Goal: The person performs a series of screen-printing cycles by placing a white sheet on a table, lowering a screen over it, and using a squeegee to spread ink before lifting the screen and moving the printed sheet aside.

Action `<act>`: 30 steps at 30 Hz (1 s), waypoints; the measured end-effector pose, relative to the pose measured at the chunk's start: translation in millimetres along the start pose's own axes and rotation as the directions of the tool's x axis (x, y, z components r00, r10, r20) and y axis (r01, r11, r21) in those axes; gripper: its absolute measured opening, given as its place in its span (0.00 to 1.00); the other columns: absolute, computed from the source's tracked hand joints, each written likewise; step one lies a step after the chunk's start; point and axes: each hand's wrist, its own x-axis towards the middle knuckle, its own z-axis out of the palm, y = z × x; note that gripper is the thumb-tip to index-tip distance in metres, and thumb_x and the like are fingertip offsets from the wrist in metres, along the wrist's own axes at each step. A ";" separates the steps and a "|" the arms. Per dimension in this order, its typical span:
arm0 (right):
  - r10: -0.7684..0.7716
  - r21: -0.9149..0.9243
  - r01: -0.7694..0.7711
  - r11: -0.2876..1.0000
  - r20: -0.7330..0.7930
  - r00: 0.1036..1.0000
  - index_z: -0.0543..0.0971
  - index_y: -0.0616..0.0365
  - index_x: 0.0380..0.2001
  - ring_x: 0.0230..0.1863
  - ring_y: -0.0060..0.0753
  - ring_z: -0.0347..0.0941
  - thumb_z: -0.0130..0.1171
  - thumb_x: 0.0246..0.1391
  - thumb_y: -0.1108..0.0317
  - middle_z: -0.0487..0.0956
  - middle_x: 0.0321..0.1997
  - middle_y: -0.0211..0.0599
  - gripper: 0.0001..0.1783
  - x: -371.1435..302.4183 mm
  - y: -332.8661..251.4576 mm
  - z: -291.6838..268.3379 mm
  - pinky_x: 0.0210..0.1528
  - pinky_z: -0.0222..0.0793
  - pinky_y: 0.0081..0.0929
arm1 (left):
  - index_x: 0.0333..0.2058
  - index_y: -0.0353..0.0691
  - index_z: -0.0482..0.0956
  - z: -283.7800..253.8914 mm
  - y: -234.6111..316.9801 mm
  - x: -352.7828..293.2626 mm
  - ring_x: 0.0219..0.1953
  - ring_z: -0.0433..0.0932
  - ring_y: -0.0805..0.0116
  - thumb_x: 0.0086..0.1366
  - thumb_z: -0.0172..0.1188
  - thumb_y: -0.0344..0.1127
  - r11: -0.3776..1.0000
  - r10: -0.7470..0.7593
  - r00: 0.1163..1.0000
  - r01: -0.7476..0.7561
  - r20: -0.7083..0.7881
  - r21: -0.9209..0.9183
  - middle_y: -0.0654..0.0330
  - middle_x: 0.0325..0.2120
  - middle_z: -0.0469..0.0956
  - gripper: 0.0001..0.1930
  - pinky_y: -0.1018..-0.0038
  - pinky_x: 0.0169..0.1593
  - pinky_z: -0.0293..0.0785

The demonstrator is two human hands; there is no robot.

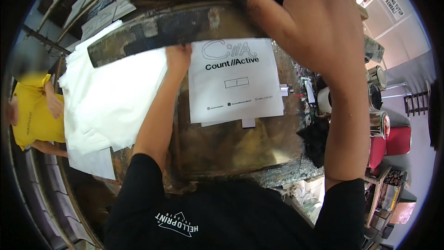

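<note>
My left hand [178, 59] reaches to the upper left corner of a white sheet [212, 97] printed with black lettering and an outlined logo. Its fingers are closed at that corner, partly under the shadow of a raised frame. The worn wooden frame [138, 34], stained dark and patched with tape, tilts over the sheet's top. Up at the right, my right hand [296, 28] is at this frame, its thumb blackened and laid against it; the other fingers run out of view. Beneath the sheet lies a brown, stained board [231, 153], with small pale tabs showing past the sheet's edges.
A thick pile of white sheets [111, 97] lies left of the board. Open tins [380, 122] and a black rag [315, 141] sit along the right. Drying racks [44, 190] stand at left, beside a person in yellow [39, 115]. A red chair [398, 140] is farther right.
</note>
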 end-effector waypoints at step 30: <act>-0.085 -0.060 0.081 0.995 -0.076 0.993 0.83 0.59 0.56 0.50 0.61 0.81 0.64 0.63 0.53 0.84 0.46 0.54 0.25 -22.5 2.9 17.3 0.54 0.76 0.50 | 0.77 0.39 0.62 -176.6 78.7 -197.5 0.83 0.43 0.34 0.53 0.58 0.89 0.903 0.075 0.758 -0.327 0.648 0.278 0.43 0.81 0.51 0.67 0.31 0.80 0.30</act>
